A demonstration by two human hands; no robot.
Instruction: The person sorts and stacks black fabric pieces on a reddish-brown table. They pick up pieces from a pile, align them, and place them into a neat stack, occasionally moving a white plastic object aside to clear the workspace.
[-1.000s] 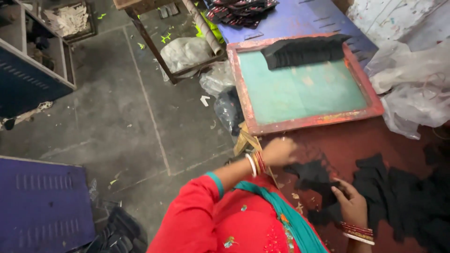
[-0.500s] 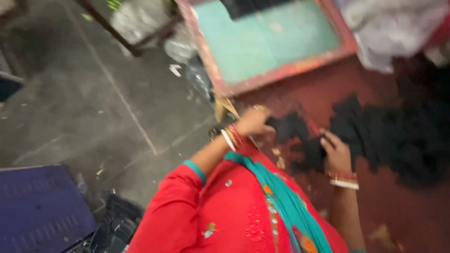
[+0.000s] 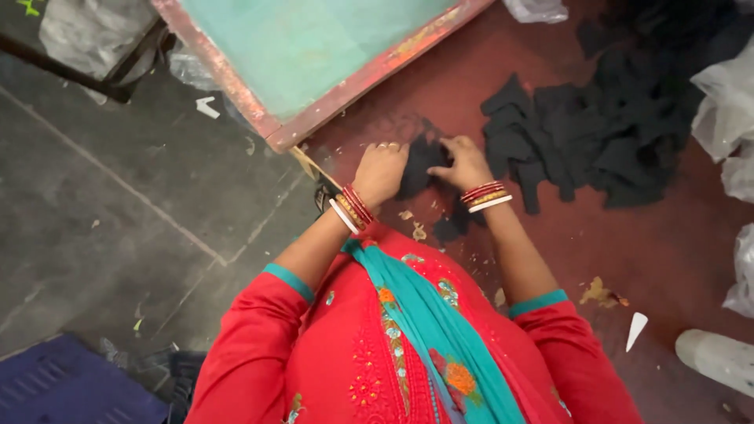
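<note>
Head view: your left hand (image 3: pixel 380 169) and right hand (image 3: pixel 465 163) both pinch the small limp black fabric piece (image 3: pixel 422 161) between them on the dusty dark-red worktable (image 3: pixel 667 259). The ragged black cloth pile (image 3: pixel 597 133) lies just right.

It looked like a small screen-printing or garment workshop. A red-framed printing screen (image 3: pixel 314 47) with teal mesh lay on a worn red worktable (image 3: pixel 652 243), beside a heap of black fabric cut pieces (image 3: pixel 605 133). Clear plastic bags (image 3: pixel 726 110) sat nearby, and paper scraps littered the dusty grey concrete floor (image 3: pixel 102 220).
</note>
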